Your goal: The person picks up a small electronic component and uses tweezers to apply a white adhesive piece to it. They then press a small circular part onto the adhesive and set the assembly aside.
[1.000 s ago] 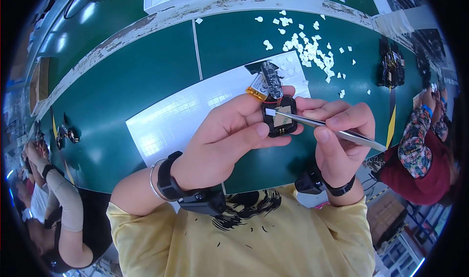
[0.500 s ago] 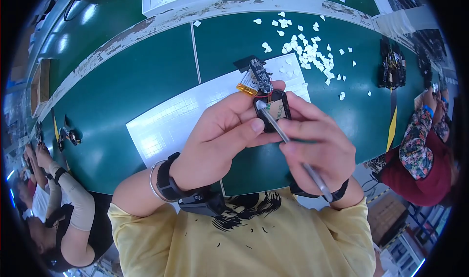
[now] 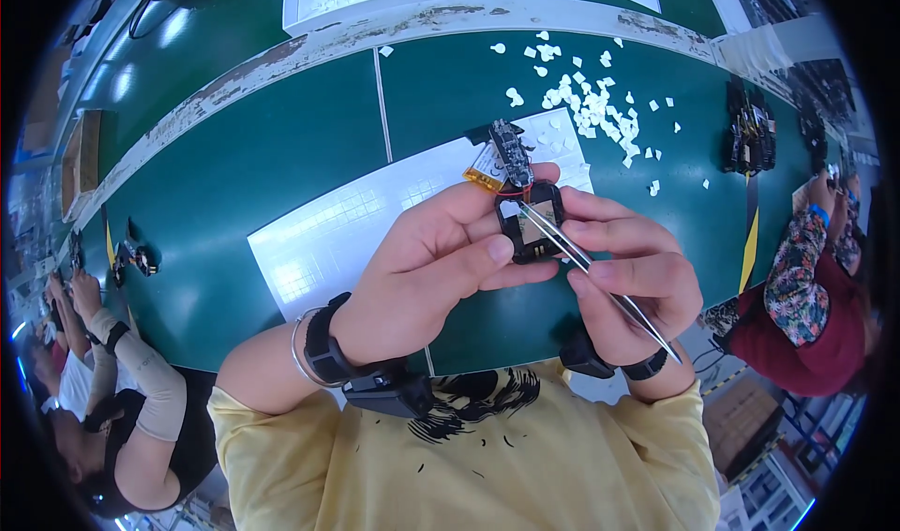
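Head view: your left hand (image 3: pixel 427 278) is closed around a small black casing (image 3: pixel 531 222), thumb and fingers pinching its lower and left edges, holding it up above the green table (image 3: pixel 234 184). A narrow circuit board (image 3: pixel 510 147) and a flat yellow battery (image 3: pixel 487 168) hang off the casing's top edge, joined by thin red wire. Your right hand (image 3: pixel 637 283) is closed in a pen-like pinch on metal tweezers (image 3: pixel 591 269), tips down inside the open casing. Can't tell whether the tips hold anything; too small.

Step in hand, by my read: placing or pressing a small part inside the casing with the tweezers. Next move calls for a steady left grip, a light touch at the tips, and care not to snag the red wire or tug the dangling board.

Below the hands lies a white gridded sheet (image 3: pixel 328 240); white paper bits (image 3: pixel 591 100) are scattered beyond it. Other people sit at the left and right edges.
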Demonstrator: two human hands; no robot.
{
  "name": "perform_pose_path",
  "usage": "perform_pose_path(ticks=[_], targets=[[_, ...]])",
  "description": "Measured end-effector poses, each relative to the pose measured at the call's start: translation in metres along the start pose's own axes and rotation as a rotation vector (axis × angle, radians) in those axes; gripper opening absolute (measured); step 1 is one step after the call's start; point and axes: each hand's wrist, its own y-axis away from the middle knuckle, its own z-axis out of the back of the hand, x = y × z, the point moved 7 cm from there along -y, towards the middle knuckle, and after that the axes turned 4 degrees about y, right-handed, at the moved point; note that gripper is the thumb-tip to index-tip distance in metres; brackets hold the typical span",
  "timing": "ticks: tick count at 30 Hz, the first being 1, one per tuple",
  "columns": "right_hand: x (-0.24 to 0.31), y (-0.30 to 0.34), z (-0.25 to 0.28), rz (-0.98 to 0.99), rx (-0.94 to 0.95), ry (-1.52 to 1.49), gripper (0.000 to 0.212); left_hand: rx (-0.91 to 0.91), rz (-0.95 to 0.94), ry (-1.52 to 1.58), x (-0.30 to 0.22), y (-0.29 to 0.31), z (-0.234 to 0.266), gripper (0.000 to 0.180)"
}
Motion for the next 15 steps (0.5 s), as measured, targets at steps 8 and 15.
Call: perform_pose_path(ticks=[8, 15], targets=[[0.0011, -0.0013, 0.0, 0.042, -0.07, 0.009, 0.021, -0.001, -0.026, 0.004, 0.0006, 0.0008, 0.0008, 0.045], [-0.002, 0.0008, 0.0012, 0.027, -0.122, -0.061, 0.021, -0.018, -0.031, 0.077, 0.0021, 0.0015, 0.0, 0.046]])
